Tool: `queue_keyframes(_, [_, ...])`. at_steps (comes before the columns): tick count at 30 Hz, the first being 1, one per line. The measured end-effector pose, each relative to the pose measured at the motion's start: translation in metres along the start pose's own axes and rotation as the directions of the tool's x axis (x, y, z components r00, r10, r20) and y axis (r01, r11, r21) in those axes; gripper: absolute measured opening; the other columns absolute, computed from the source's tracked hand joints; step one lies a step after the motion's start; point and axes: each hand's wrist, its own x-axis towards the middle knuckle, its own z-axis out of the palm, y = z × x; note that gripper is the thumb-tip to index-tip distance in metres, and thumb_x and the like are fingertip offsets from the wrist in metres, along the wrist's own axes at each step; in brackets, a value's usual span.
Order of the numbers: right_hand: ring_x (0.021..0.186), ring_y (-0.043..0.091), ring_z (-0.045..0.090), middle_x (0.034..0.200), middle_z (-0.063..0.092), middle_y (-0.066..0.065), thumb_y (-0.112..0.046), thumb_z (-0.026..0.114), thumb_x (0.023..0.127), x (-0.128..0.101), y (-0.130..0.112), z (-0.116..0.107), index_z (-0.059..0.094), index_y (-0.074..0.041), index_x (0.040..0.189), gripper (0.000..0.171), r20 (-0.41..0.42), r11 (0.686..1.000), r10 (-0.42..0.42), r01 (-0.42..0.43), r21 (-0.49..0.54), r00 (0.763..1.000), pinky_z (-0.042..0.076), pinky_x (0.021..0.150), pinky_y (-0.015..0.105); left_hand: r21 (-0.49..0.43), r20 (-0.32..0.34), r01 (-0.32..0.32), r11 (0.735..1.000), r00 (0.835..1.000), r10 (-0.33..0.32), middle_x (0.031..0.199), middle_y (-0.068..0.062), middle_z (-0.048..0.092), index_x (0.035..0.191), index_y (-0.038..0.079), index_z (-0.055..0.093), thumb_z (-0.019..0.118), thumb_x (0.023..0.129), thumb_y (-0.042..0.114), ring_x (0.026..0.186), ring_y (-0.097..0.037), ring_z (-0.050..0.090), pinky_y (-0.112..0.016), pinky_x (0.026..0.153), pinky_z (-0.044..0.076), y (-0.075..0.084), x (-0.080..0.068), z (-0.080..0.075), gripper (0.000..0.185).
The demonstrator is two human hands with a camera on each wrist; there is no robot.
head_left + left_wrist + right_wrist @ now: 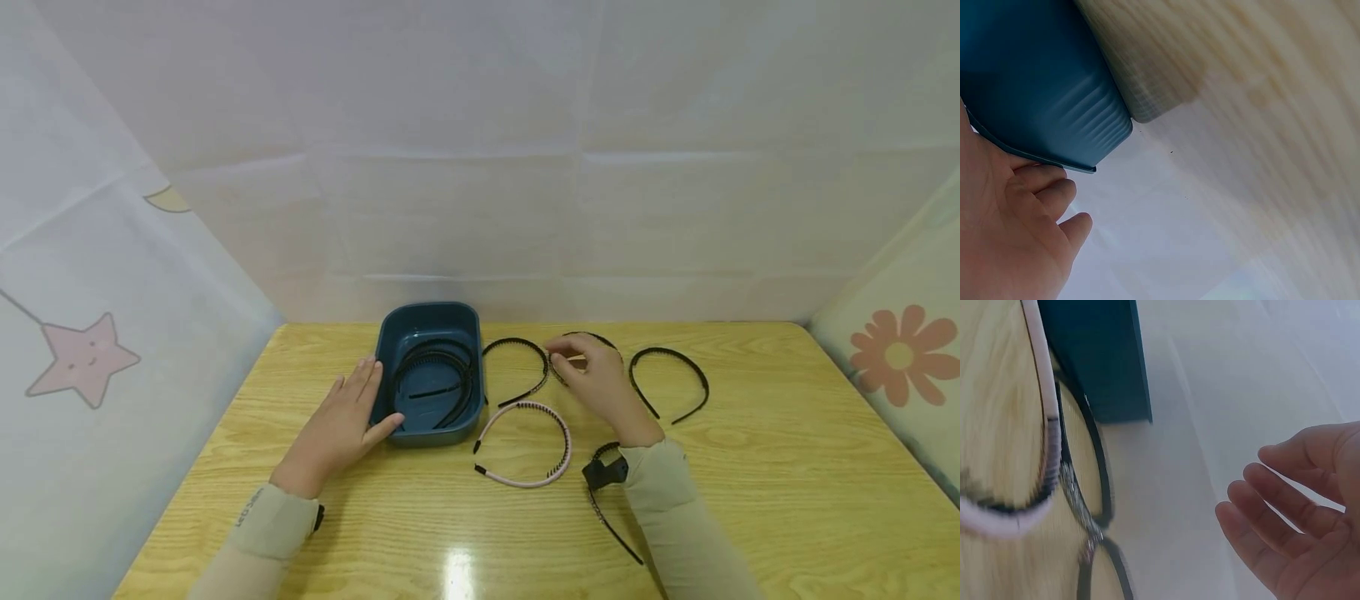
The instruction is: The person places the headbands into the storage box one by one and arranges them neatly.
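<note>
My right hand [592,379] is over the black headband [583,337] at the back of the tabletop [787,467], thumb and fingertips curled toward its arc. From the head view I cannot tell whether they actually pinch it; the right wrist view shows the fingers [1285,512] loosely bent with nothing between them and no band in reach there. My left hand [341,425] lies spread flat against the left wall of the blue bin [427,315], thumb at its near corner. The left wrist view gives me what the head view hides: the bin's ribbed outer side [1054,119] and lip, right against my fingers.

Inside the bin sit several black headbands [435,379]. Just right of it lies a thin black band [521,367], then the pink band [536,446] nearer me, and another black band [671,383] well off to the right. A further dark band [611,500] runs under my right sleeve.

There is open wood to the right and along the near edge; white walls close in behind and on both sides.
</note>
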Motion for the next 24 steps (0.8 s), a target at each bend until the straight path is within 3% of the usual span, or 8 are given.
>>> queue_keyframes(14, [0.104,0.035,0.065,0.117,0.068,0.02,-0.011,0.059,0.104,-0.019,0.041,-0.06,0.068,0.001,0.124,0.025,-0.117,0.985,0.102,-0.117,-0.128,0.988,0.057,0.088,0.054,-0.008,-0.006,-0.001,1.0,1.0,0.001,0.168,-0.022,0.009,0.16,-0.004,0.014,0.045,0.102,0.062,0.154,-0.039,0.011,-0.059,0.124,0.01,0.0,-0.001,0.0,0.093])
queue_keyframes(24, [0.107,0.042,0.062,0.117,0.066,0.027,-0.011,0.053,0.105,-0.031,0.065,-0.091,0.063,0.006,0.128,0.03,-0.197,0.941,0.21,-0.253,-0.225,0.958,0.054,0.091,0.058,-0.008,0.002,0.006,1.0,1.0,-0.006,0.168,-0.021,0.007,0.161,-0.003,0.012,0.042,0.102,0.064,0.155,-0.037,0.008,-0.059,0.125,0.01,-0.001,-0.001,-0.001,0.094])
